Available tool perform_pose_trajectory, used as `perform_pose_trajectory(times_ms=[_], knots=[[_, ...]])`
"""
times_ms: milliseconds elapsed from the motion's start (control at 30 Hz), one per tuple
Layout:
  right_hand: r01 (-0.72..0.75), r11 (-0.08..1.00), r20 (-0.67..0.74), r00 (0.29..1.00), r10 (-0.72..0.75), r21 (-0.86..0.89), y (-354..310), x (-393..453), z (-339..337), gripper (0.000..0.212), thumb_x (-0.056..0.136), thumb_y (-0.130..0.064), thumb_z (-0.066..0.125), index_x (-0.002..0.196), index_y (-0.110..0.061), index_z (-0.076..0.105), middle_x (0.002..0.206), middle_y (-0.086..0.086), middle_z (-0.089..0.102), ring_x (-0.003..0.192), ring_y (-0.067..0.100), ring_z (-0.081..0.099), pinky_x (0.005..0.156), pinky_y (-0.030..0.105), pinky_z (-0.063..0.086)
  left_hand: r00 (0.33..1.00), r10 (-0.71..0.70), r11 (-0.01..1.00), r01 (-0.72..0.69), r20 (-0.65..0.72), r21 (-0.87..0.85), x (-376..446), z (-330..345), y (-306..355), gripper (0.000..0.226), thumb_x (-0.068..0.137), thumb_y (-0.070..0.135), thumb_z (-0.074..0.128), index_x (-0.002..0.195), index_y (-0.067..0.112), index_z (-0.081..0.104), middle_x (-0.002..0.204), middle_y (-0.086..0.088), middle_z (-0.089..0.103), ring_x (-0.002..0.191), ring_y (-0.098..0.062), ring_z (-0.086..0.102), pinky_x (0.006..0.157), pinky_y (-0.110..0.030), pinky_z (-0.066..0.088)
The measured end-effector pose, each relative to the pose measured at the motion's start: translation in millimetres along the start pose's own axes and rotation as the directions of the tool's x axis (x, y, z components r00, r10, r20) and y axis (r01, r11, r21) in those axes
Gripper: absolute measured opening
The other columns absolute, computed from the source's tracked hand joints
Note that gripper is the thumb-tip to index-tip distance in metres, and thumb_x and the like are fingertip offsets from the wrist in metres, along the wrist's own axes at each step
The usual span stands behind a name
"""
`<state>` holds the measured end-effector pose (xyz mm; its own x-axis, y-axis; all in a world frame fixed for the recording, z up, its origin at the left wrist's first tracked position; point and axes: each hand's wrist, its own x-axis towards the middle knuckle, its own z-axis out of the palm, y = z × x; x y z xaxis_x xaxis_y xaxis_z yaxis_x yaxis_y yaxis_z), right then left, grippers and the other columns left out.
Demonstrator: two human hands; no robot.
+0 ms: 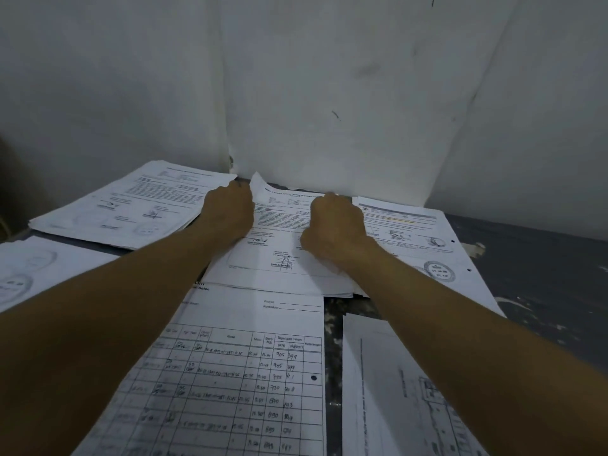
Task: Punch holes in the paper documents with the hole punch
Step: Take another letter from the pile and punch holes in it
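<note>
A stack of printed, signed documents [279, 245] lies in the middle of the dark table, its far edge against the white wall. My left hand [228, 212] grips the stack's left side with curled fingers. My right hand [334, 225] grips its right side, fingers curled over the far edge. The top sheet's far left corner curls upward. No hole punch shows in this view.
Another document stack [131, 205] lies at the far left, one with punched holes [424, 241] at the right. A table form sheet [237, 373] lies near me, a drawing sheet [394, 390] at the near right, a stamped sheet [33, 271] at the left. Bare dark tabletop [543, 274] lies to the right.
</note>
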<state>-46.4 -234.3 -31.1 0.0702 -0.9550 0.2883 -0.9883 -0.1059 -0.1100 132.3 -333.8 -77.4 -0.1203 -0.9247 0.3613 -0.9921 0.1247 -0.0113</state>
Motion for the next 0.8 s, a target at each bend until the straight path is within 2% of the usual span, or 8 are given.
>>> perform_pose_trajectory(times_ms=[133, 233, 300, 367, 433, 567, 667, 800], knots=[[0.030, 0.978, 0.006, 0.999, -0.032, 0.204, -40, 19, 12, 0.030, 0.085, -0.015, 0.063, 0.067, -0.016, 0.039, 0.092, 0.006, 0.054, 0.086, 0.022, 0.056, 0.063, 0.026, 0.035, 0.999, 0.008, 1.000, -0.009, -0.049, -0.006, 0, -7, -9, 0.037, 0.101, 0.028, 0.046, 0.131, 0.006, 0.051, 0.124, -0.015, 0.059, 0.105, -0.035, 0.062, 0.087, -0.043, 0.048], [0.025, 0.929, 0.044, 0.998, -0.045, 0.369, -72, 34, 26, 0.006, 0.090, -0.013, 0.059, 0.095, -0.010, 0.059, 0.108, 0.008, 0.061, 0.098, 0.023, 0.059, 0.071, 0.024, 0.039, 0.998, -0.001, 1.000, 0.002, -0.066, 0.022, 2, -20, -32, 0.025, 0.096, 0.016, 0.054, 0.116, 0.002, 0.058, 0.113, -0.016, 0.062, 0.098, -0.036, 0.063, 0.080, -0.042, 0.048], [0.024, 0.904, 0.042, 0.998, -0.046, 0.428, -91, 43, 34, 0.019, 0.090, -0.012, 0.059, 0.108, -0.008, 0.062, 0.111, 0.007, 0.063, 0.102, 0.025, 0.061, 0.074, 0.025, 0.040, 0.997, -0.018, 0.998, 0.023, -0.074, 0.064, 2, -30, -55, 0.022, 0.095, 0.015, 0.054, 0.113, 0.002, 0.059, 0.111, -0.016, 0.061, 0.099, -0.036, 0.062, 0.074, -0.040, 0.043], [0.047, 0.884, 0.021, 0.998, -0.064, 0.464, -106, 49, 39, 0.006, 0.088, -0.009, 0.059, 0.094, -0.009, 0.057, 0.098, 0.004, 0.060, 0.088, 0.022, 0.059, 0.069, 0.026, 0.039, 0.995, -0.042, 0.993, 0.051, -0.087, 0.107, 0, -35, -81, 0.019, 0.095, 0.013, 0.052, 0.108, 0.002, 0.060, 0.108, -0.016, 0.062, 0.098, -0.035, 0.060, 0.069, -0.037, 0.036], [0.051, 0.862, 0.003, 0.998, -0.061, 0.504, -117, 57, 45, 0.007, 0.087, -0.006, 0.056, 0.090, -0.011, 0.053, 0.092, 0.005, 0.056, 0.081, 0.021, 0.053, 0.066, 0.027, 0.037, 0.993, -0.081, 0.985, 0.092, -0.087, 0.143, -3, -36, -107, 0.018, 0.094, 0.013, 0.051, 0.105, 0.002, 0.060, 0.105, -0.016, 0.063, 0.097, -0.035, 0.058, 0.070, -0.036, 0.035], [0.006, 0.809, -0.024, 1.000, 0.009, 0.588, -128, 76, 60, 0.016, 0.089, -0.007, 0.053, 0.102, -0.002, 0.060, 0.102, 0.009, 0.063, 0.079, 0.017, 0.050, 0.061, 0.027, 0.037, 0.977, -0.214, 0.964, 0.209, 0.014, 0.164, -7, -29, -150, 0.028, 0.094, 0.017, 0.048, 0.118, 0.003, 0.054, 0.115, -0.016, 0.060, 0.105, -0.034, 0.054, 0.085, -0.038, 0.041], [-0.069, 0.777, -0.001, 0.996, 0.089, 0.626, -134, 87, 70, 0.017, 0.088, -0.006, 0.055, 0.103, 0.001, 0.061, 0.102, 0.012, 0.063, 0.073, 0.014, 0.047, 0.058, 0.027, 0.036, 0.931, -0.343, 0.936, 0.326, 0.129, 0.137, -7, -21, -168, 0.043, 0.095, 0.029, 0.050, 0.130, 0.005, 0.046, 0.128, -0.017, 0.054, 0.118, -0.036, 0.050, 0.100, -0.044, 0.039], [-0.063, 0.803, 0.015, 0.998, 0.068, 0.593, -142, 95, 86, 0.020, 0.091, -0.023, 0.061, 0.101, -0.006, 0.057, 0.105, 0.010, 0.061, 0.089, 0.021, 0.056, 0.059, 0.024, 0.038, 0.848, -0.458, 0.881, 0.472, 0.265, 0.011, -3, -16, -176, 0.058, 0.088, 0.039, 0.055, 0.135, 0.007, 0.042, 0.132, -0.015, 0.054, 0.120, -0.035, 0.051, 0.102, -0.043, 0.040]])
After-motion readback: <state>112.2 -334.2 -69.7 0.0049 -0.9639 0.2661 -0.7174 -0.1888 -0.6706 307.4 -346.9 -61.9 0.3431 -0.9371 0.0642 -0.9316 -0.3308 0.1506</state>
